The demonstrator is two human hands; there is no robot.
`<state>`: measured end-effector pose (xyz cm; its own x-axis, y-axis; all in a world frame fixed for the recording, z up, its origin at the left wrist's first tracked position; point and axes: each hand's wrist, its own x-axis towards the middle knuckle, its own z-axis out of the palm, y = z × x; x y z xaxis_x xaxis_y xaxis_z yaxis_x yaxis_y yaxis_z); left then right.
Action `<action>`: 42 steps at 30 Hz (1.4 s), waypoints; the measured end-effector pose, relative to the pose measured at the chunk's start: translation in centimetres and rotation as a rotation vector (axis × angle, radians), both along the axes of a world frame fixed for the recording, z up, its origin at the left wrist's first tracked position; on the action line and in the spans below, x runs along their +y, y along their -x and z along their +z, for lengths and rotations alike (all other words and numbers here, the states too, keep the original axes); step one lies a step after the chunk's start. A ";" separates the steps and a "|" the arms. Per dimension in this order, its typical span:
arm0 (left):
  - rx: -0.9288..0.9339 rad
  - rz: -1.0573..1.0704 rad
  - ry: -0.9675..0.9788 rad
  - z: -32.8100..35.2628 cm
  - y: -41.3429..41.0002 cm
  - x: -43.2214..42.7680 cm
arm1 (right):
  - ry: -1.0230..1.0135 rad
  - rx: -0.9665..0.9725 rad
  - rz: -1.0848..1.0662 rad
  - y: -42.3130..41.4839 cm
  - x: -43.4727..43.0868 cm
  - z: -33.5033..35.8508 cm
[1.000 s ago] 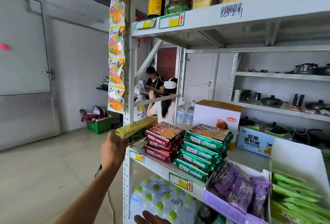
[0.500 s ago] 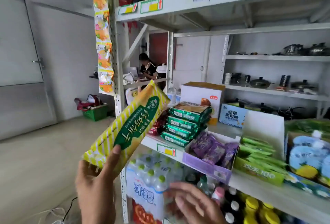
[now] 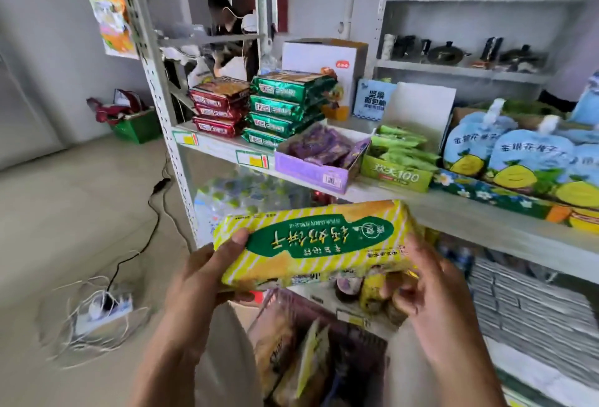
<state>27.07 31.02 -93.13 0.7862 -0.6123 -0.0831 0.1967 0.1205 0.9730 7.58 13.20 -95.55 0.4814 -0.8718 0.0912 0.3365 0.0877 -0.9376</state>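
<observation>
A long yellow-striped biscuit packet (image 3: 317,241) with a green label lies level in front of me, its print upside down. My left hand (image 3: 201,280) grips its left end, thumb on the front face. My right hand (image 3: 424,296) holds the right end from below with curled fingers. Below the packet stands a shopping basket (image 3: 311,351) with several snack packs inside. The packet hangs just in front of the white metal shelf (image 3: 382,192).
On the shelf sit red packets (image 3: 217,108), green packets (image 3: 285,105), a purple tray (image 3: 317,163), a green box (image 3: 398,163) and blue pouches (image 3: 525,154). A power strip (image 3: 103,312) with cables lies on the floor at left. A green basket (image 3: 136,128) stands by the wall. People sit behind the rack.
The packet came away from the shelf and down, turning from tilted upward to level. My right hand rose and took its right end. My view dropped toward the basket.
</observation>
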 end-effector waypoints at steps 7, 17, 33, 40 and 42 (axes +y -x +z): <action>-0.229 -0.004 0.029 2.1 1.7 0.9 | -0.120 -0.175 0.100 1.6 0.0 0.3; -1.333 -0.105 0.008 3.8 3.1 1.0 | -0.565 -0.554 0.128 -1.0 0.6 -1.5; -1.038 0.095 -0.061 5.1 4.2 0.2 | -0.397 -0.522 0.170 -2.1 -1.2 1.2; -0.148 0.060 -0.006 0.5 -1.1 0.5 | 0.201 -0.091 -0.036 -3.8 0.6 7.8; -0.242 0.121 0.040 -3.2 -2.5 -0.1 | 0.321 -0.052 -0.091 -4.7 0.8 8.8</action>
<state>29.60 30.89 -96.31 0.8480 -0.5115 0.1389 -0.0594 0.1687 0.9839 12.26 13.98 -86.71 0.3905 -0.8337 0.3905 0.3778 -0.2417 -0.8938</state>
